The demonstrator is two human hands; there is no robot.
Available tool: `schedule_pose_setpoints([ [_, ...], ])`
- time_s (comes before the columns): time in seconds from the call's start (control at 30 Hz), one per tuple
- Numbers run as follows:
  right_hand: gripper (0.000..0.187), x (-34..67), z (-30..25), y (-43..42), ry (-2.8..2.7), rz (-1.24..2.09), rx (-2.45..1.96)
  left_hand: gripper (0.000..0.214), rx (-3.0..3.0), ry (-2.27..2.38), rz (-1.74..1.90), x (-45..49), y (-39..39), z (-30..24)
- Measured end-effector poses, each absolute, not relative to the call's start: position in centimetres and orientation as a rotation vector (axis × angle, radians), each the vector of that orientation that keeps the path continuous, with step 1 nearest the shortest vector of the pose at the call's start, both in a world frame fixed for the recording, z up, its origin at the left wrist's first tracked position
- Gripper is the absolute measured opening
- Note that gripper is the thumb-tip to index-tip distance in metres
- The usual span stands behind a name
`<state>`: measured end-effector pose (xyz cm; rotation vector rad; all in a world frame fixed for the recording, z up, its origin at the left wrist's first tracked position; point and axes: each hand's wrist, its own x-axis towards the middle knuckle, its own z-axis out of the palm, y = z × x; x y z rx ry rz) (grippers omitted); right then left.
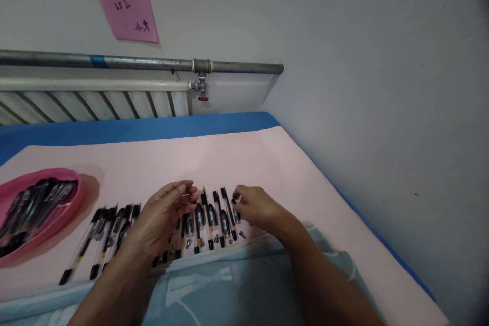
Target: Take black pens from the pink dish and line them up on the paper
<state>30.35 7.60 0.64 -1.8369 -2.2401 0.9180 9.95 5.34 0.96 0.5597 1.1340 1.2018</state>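
Several clear-barrelled pens with black ends, black pen caps and small metal tips lie in a row on the pink table cover. My right hand (256, 206) is closed in a pinch at the row's right end, its fingertips at a black pen cap (236, 212). Just left of it lies a slim uncapped pen (228, 214). Above the row's left part, my left hand (165, 212) has loosely bent fingers with no object visible in them; it hides some pens beneath. A metal pen tip (242, 235) lies below my right hand.
At the left stands a pink basket (81, 191) full of pens. More pens (86, 247) lie between it and my left arm. Light blue cloth (214, 290) covers the near edge. Behind are a radiator (95, 85), a pipe valve (202, 86) and walls at the back and right.
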Motion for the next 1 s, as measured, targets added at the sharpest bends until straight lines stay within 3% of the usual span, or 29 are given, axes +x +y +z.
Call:
schedule_pose_setpoints([
  [0.4, 0.015, 30.8, 1.5, 8.1, -2.258, 0.758, -1.902, 0.02, 0.856, 1.271, 1.262, 8.1, 5.6, 1.4],
  [0.53, 0.015, 31.4, -0.2, 9.6, -2.235, 0.743, -1.947, 0.028, 1.299, 1.935, 1.21, 2.9, 6.5, 1.9],
  [0.63, 0.013, 31.6, -1.1, 10.2, -2.221, 0.738, -1.918, 0.032, 1.295, 2.364, 1.182, -2.6, 6.2, 2.7],
  [0.8, 0.011, 31.7, -1.6, 10.2, -2.21, 0.707, -1.894, 0.026, 1.125, 2.788, 0.826, -9.6, 5.6, 2.5],
  [1.0, 0.013, 32.0, -2.5, 10.6, -2.193, 0.73, -1.863, 0.029, 0.934, 2.901, 0.456, -13.1, 6.1, 0.4],
])
